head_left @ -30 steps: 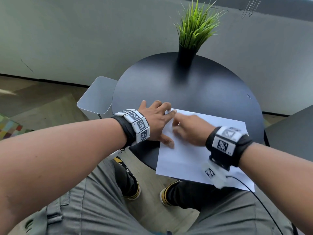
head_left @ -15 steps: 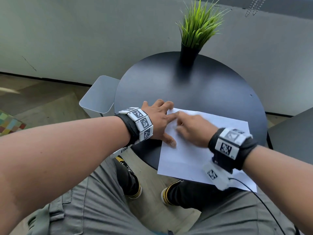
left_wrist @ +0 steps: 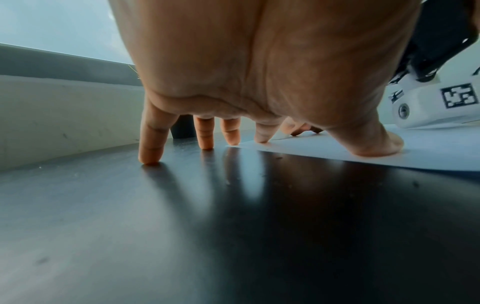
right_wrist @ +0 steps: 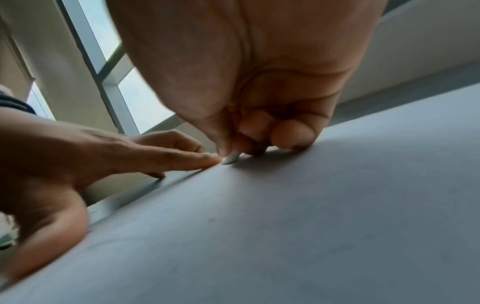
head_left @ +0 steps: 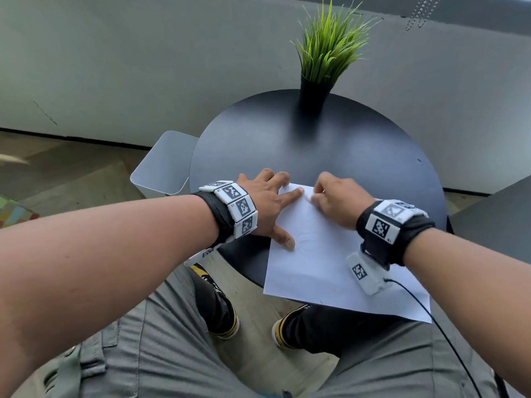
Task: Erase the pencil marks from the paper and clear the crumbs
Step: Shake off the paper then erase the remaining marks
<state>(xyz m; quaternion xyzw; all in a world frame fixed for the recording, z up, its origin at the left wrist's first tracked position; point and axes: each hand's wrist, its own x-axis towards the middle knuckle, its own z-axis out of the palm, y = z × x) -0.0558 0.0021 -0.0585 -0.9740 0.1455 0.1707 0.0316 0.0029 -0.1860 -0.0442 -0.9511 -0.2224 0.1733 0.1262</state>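
Observation:
A white paper (head_left: 330, 271) lies on the near part of the round black table (head_left: 344, 145), its near edge overhanging. Faint pencil marks (head_left: 304, 242) show near its left edge. My left hand (head_left: 267, 202) is spread flat; forefinger and thumb press the paper (left_wrist: 337, 154), the other fingers rest on the table (left_wrist: 233, 226). My right hand (head_left: 336, 202) is curled at the paper's far left corner and pinches a small white eraser (right_wrist: 231, 158), whose tip touches the paper (right_wrist: 311, 226) beside the left forefinger (right_wrist: 182, 160). Tiny crumbs (left_wrist: 278, 158) dot the table by the paper's edge.
A black pot of green grass (head_left: 324, 58) stands at the table's far side. A white bin (head_left: 163, 165) sits on the floor left of the table. Another dark surface (head_left: 494, 214) lies to the right. My knees and shoes are below the near edge.
My right hand has slid from the paper's left middle to its far left corner, uncovering the faint pencil marks. The left hand still presses in the same place.

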